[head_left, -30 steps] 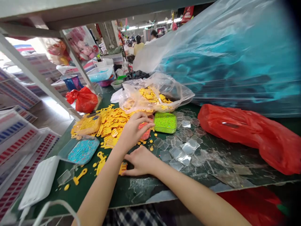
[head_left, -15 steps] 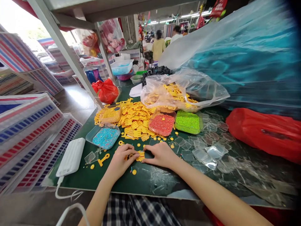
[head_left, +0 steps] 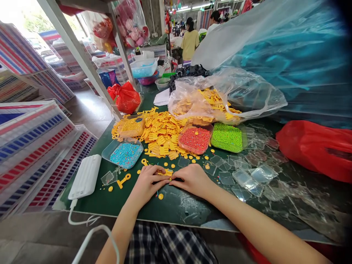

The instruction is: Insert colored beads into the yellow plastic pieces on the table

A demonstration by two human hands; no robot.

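**Fingers Clenched at the Crowded Bench!**

Here on the dark green bench (head_left: 181,209), below a heap of yellow plastic tags (head_left: 162,135), the left hand (head_left: 145,185) and right hand (head_left: 192,179) pinch a small yellow plastic tag (head_left: 165,173); one slip could lose it among the scattered yellow pieces (head_left: 144,161).

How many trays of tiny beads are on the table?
4. The blue tray is at front left, the yellow tray behind it, the red tray in the middle, the green tray beside it. More could hide under the plastic bag.
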